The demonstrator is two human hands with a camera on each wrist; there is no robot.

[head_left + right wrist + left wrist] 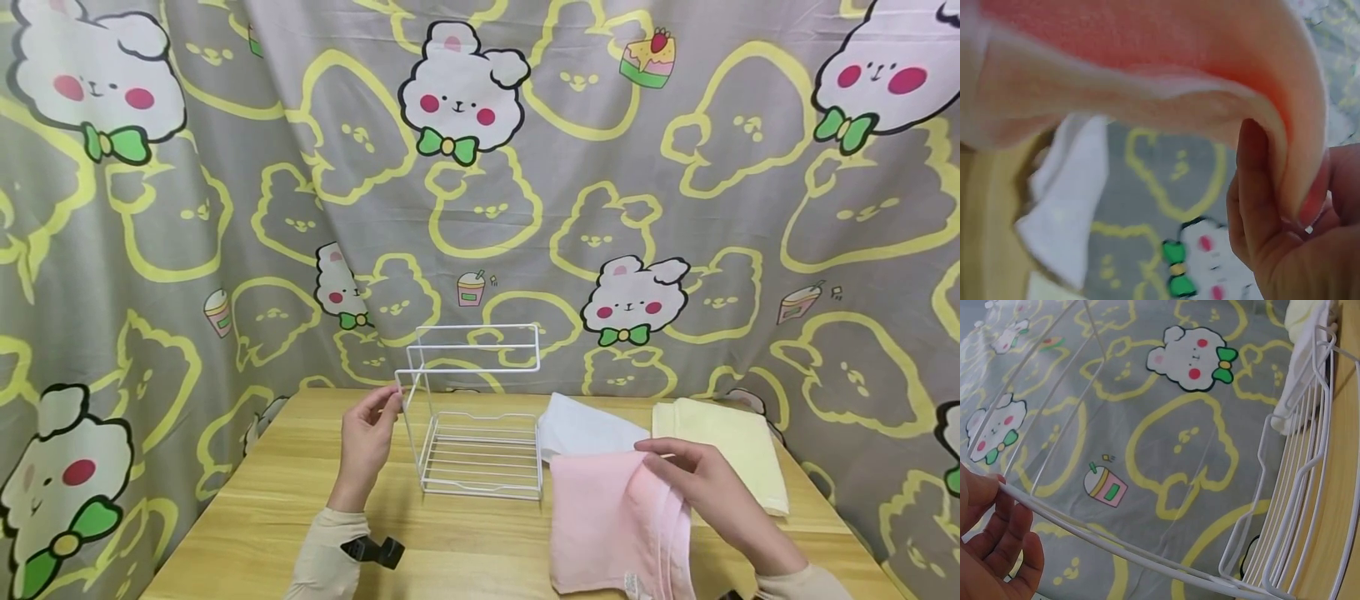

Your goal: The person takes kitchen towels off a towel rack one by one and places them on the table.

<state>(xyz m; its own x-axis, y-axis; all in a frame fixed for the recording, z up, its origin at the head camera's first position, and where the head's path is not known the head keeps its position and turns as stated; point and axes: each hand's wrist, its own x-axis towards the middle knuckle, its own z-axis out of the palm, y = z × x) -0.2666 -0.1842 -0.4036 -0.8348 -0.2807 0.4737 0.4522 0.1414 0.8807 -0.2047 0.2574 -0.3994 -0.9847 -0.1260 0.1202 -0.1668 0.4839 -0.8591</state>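
Note:
A white wire rack (480, 487) stands upright on the wooden table. My left hand (372, 421) pinches its upper left bar between thumb and fingers, as the left wrist view shows with the rack's frame (1116, 547) running away from the fingertips. In my right hand (708, 483) a pink towel (600, 517) is pinched by its upper edge and hangs in folds just right of the rack. The right wrist view shows the pink towel (1147, 56) between thumb and fingers. A small label shows at the towel's lower edge.
A white towel (592, 425) lies behind the pink one, beside the rack's right side. A folded yellow towel (738, 442) lies at the table's right. The wooden table (277, 483) backs onto a grey curtain (480, 208) with rabbit prints.

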